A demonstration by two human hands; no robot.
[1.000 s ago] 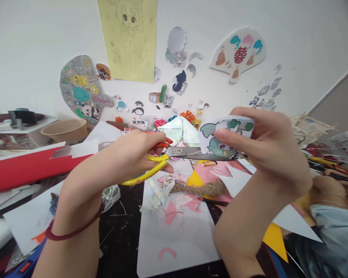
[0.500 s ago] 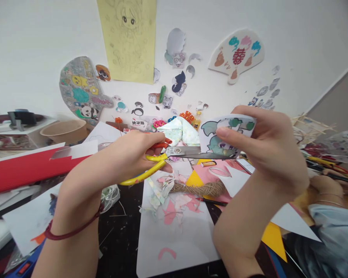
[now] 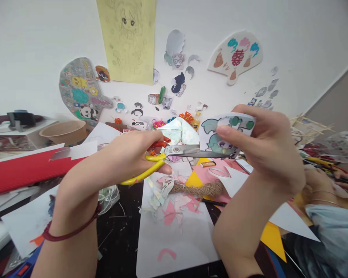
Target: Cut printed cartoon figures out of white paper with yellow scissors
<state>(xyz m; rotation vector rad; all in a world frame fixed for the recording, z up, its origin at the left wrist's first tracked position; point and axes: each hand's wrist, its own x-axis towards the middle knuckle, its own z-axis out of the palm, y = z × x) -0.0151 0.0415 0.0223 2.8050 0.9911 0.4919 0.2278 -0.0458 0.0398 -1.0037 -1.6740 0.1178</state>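
Note:
My left hand (image 3: 145, 148) grips scissors (image 3: 176, 150) by their orange and yellow handles, the blades pointing right. Between my right thumb and fingers is a paper cutout (image 3: 213, 135) with a green-haired cartoon figure. The blades meet the lower edge of this cutout, and part of them lies behind it. My right hand (image 3: 261, 143) holds the paper up from its right side. Below the scissors, torn pink and pale green scraps (image 3: 169, 210) lie on a white sheet (image 3: 174, 247), beside a roll of brown twine (image 3: 203, 189).
A red folder (image 3: 23, 170) and a tan bowl (image 3: 64, 133) stand at the left. Cutouts and a yellow drawing (image 3: 127, 46) hang on the white wall. At the right are another person's hand (image 3: 319, 183) and pale blue sleeve (image 3: 333, 224), near pens and papers.
The scissor blades have closed a little at the cutout's lower edge. The other person's hand at the right has shifted slightly left and up.

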